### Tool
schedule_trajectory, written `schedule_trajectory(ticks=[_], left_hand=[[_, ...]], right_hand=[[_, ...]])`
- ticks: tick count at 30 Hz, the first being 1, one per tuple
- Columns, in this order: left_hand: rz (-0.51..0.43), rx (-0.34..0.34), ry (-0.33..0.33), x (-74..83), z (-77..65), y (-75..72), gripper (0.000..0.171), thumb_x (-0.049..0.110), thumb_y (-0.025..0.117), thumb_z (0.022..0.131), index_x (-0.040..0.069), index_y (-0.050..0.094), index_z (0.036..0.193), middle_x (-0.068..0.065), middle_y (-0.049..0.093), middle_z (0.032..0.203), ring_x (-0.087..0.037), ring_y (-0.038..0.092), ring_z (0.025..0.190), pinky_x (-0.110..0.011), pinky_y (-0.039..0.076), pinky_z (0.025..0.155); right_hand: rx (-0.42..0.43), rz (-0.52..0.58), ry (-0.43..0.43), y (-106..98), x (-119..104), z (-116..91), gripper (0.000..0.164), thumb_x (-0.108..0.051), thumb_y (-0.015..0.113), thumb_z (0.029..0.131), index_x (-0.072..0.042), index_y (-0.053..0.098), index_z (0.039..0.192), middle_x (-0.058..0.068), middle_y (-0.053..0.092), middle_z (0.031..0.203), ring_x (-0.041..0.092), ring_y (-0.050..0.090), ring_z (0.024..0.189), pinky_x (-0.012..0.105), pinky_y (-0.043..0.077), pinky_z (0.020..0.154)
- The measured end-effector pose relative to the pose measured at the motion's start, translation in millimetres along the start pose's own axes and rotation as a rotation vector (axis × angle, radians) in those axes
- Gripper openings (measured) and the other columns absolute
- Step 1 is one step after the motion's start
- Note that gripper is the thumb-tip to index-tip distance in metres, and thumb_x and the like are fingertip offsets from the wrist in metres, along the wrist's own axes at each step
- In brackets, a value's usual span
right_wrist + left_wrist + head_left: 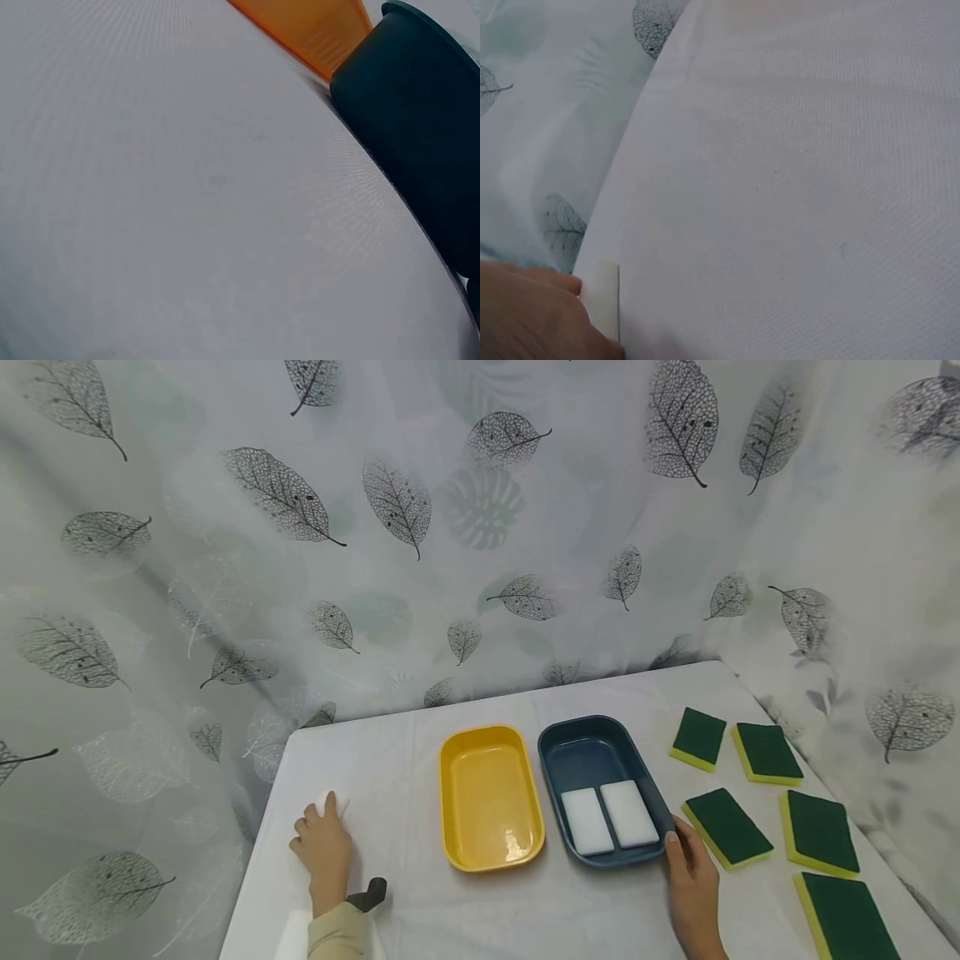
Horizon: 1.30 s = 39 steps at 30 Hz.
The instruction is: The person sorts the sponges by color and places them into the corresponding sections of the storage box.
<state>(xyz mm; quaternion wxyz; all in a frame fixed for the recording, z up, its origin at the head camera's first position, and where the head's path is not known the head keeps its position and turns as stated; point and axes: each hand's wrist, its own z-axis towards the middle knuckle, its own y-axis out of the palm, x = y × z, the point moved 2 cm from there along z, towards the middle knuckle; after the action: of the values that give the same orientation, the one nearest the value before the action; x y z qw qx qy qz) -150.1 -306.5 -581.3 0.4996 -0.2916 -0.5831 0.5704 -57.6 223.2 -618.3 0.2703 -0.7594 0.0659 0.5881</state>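
Observation:
At the left of the table my left hand (326, 847) grips a white sponge (342, 805), mostly hidden under the fingers. In the left wrist view, the thumb and fingers lie on two sides of that white sponge (603, 300). My right hand (693, 889) holds the near right corner of a dark blue tray (588, 752), thumb at its rim. Two white sponges, the left one (587, 822) and the right one (629, 812), lie side by side in the tray's near half. The right wrist view shows the tray's outer wall (412, 127) but not the hand clearly.
A yellow tray (487, 793) with nothing in it stands left of the blue one. Several green-and-yellow scouring sponges (727, 822) lie spread along the table's right side. Something white (292, 935) shows beside the left sleeve. A leaf-print curtain (465, 527) hangs behind the table (405, 877).

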Motion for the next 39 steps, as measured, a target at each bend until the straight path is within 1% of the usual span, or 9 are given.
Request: schedule_trajectory(ticks=[3,9,11,15,20,26,29,35,39], left_hand=[[-0.015,0.010,-0.007,-1.6,1.0,0.0,0.049,-0.002,0.048,0.099,0.000,0.050,0.148,-0.043,0.046,0.140,-0.065,0.046,0.126,-0.079,0.042,0.096],[-0.073,0.005,-0.045,-6.0,2.2,2.0,0.059,-0.005,0.051,0.091,0.003,0.049,0.149,-0.040,0.043,0.143,-0.065,0.038,0.128,-0.081,0.034,0.098],[-0.093,-0.003,-0.056,-7.3,2.4,2.6,0.062,-0.006,0.052,0.089,0.004,0.049,0.150,-0.039,0.040,0.145,-0.066,0.037,0.128,-0.081,0.033,0.098],[-0.100,-0.019,-0.068,-9.4,3.3,4.2,0.065,-0.005,0.052,0.087,0.006,0.048,0.151,-0.038,0.038,0.148,-0.067,0.038,0.127,-0.081,0.037,0.096],[-0.099,-0.012,-0.061,-10.8,3.6,4.6,0.064,-0.006,0.052,0.087,0.005,0.048,0.151,-0.037,0.038,0.149,-0.066,0.040,0.127,-0.081,0.042,0.092],[-0.102,0.000,-0.045,-12.5,3.9,5.4,0.063,-0.005,0.049,0.089,0.003,0.046,0.151,-0.037,0.038,0.148,-0.065,0.039,0.127,-0.082,0.042,0.092],[-0.108,0.019,-0.038,-12.2,3.9,5.3,0.062,-0.005,0.048,0.089,0.003,0.046,0.151,-0.036,0.039,0.149,-0.064,0.040,0.127,-0.081,0.042,0.092],[-0.113,0.069,-0.017,-9.0,5.3,4.0,0.059,-0.005,0.048,0.089,0.004,0.050,0.148,-0.035,0.042,0.147,-0.063,0.043,0.126,-0.080,0.043,0.090],[-0.130,0.081,-0.007,-2.8,5.0,0.6,0.058,-0.006,0.050,0.089,0.003,0.052,0.146,-0.035,0.044,0.147,-0.064,0.043,0.126,-0.080,0.043,0.090]], right_hand=[[-0.001,0.003,0.004,-0.3,-0.2,0.3,0.059,-0.049,0.039,0.111,-0.011,0.044,0.157,0.013,0.047,0.160,0.033,0.045,0.146,-0.009,0.033,0.093],[-0.001,0.003,0.018,-0.2,0.8,0.7,0.059,-0.049,0.039,0.111,-0.011,0.044,0.157,0.013,0.047,0.161,0.032,0.045,0.146,-0.009,0.032,0.091],[0.002,-0.001,0.016,0.0,1.1,0.6,0.059,-0.049,0.039,0.111,-0.011,0.044,0.156,0.013,0.047,0.161,0.032,0.045,0.146,-0.010,0.032,0.091],[0.009,-0.007,0.007,0.3,1.4,0.9,0.059,-0.049,0.039,0.111,-0.011,0.044,0.156,0.013,0.048,0.160,0.032,0.046,0.146,-0.010,0.032,0.091],[0.013,-0.001,0.002,0.8,1.8,1.4,0.058,-0.048,0.039,0.112,-0.011,0.045,0.156,0.012,0.048,0.160,0.030,0.047,0.144,-0.009,0.033,0.092],[0.013,-0.005,0.000,1.3,1.2,0.7,0.059,-0.049,0.039,0.111,-0.011,0.045,0.156,0.014,0.048,0.160,0.031,0.046,0.143,-0.009,0.032,0.091],[0.018,-0.004,-0.004,1.4,0.9,0.9,0.058,-0.048,0.040,0.111,-0.011,0.045,0.156,0.013,0.049,0.159,0.031,0.047,0.143,-0.009,0.032,0.091],[0.018,-0.005,-0.010,1.4,1.3,0.5,0.059,-0.048,0.040,0.111,-0.010,0.045,0.156,0.015,0.048,0.159,0.033,0.047,0.144,-0.009,0.033,0.092],[0.016,-0.008,-0.004,0.9,1.5,0.7,0.059,-0.049,0.040,0.111,-0.010,0.045,0.156,0.014,0.048,0.160,0.033,0.047,0.145,-0.009,0.033,0.092]])
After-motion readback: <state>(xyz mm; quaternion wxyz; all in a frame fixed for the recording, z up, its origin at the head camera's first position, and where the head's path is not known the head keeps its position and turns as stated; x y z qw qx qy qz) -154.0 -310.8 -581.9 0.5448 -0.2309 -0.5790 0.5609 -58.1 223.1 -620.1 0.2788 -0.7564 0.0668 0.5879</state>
